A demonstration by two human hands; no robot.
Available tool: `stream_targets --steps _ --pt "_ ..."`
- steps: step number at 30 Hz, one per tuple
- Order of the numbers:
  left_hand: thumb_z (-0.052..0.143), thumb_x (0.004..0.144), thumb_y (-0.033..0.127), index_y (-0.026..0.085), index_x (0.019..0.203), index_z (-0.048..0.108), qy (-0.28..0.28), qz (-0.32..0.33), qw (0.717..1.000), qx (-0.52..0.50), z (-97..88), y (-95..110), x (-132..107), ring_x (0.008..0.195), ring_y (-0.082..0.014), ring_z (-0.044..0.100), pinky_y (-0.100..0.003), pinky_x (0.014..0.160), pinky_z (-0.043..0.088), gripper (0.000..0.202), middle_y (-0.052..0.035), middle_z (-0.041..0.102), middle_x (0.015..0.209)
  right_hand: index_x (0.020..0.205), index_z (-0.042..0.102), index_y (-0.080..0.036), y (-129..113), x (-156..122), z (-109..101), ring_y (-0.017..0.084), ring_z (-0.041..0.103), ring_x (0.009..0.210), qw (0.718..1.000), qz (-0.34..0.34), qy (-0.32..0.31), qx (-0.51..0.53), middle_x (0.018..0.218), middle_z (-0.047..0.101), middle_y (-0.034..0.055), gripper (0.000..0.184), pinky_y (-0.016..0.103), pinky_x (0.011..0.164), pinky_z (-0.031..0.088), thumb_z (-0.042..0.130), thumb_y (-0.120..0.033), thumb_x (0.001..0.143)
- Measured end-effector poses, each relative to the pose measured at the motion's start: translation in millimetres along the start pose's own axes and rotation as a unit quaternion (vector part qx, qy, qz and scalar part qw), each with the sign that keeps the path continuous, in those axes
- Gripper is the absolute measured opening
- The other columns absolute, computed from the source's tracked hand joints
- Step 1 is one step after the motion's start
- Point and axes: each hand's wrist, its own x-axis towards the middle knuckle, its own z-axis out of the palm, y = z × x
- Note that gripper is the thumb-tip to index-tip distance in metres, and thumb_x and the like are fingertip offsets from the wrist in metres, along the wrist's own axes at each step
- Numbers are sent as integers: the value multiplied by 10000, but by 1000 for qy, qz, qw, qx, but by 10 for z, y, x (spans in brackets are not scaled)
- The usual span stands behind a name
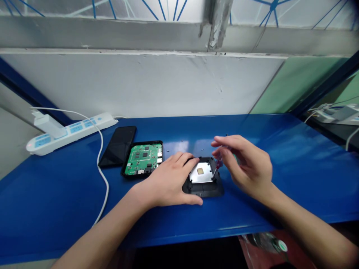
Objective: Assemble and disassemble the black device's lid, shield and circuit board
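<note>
A black plastic cover [207,189] lies on the table with a silver metal plate [206,178] inside it. A small tan square pad [200,171] sits on the plate. My left hand [171,179] grips the cover from its left side, fingers at the far edge and thumb along the near edge. In my right hand [246,164] is a small screwdriver [218,163], pinched by its partly hidden handle. Its tip meets the right near corner of the plate; the screw there is too small to make out. Left of the cover lies a black case with a green circuit board [143,157].
A black phone [119,145] lies against the case. Behind it stands a white power strip [75,129] with a charger [49,125] and a white cable [102,164]. Several tiny screws [182,141] are scattered on the blue table [294,168]. Below the edge is a plastic bottle [265,242].
</note>
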Motion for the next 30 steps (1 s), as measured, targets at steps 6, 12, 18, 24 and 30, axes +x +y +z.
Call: stream_targets --steps 6,12,18,24,30 --pt "675 758 772 175 1472 442 1 1 1000 -5 -11 -1 4 1266 -365 499 -500 1067 431 960 -127 530 1406 1249 639 -270 -26 -33 6 138 745 794 997 11 43 63 1138 674 49 383 286 586 627 536 -57 947" --pt "676 760 771 168 1487 427 -3 -1 1000 -5 -14 -3 -5 1303 -369 474 -492 1083 414 977 -132 502 1452 1228 629 -281 8 14 28 145 752 766 989 15 133 58 1072 671 40 318 290 578 637 527 -112 978" --pt "667 762 777 173 1478 435 2 3 1000 -7 -1 -15 -5 1287 -363 483 -491 1073 425 965 -129 513 1437 1221 627 -280 31 -16 31 104 725 691 994 26 84 69 1010 658 11 331 224 510 603 542 -94 961" --pt "678 758 770 173 1473 439 2 5 1000 -5 -2 -2 6 1276 -364 496 -490 1065 429 962 -130 525 1421 1235 624 -268 47 -37 26 106 731 707 996 23 61 68 1036 660 20 367 233 543 616 558 -62 938" --pt "675 762 768 167 1468 441 -3 3 1000 -1 -21 5 7 1285 -366 491 -487 1066 427 957 -140 516 1433 1237 620 -258 55 -31 30 107 733 718 997 21 46 64 1046 655 24 382 238 555 616 567 -44 925"
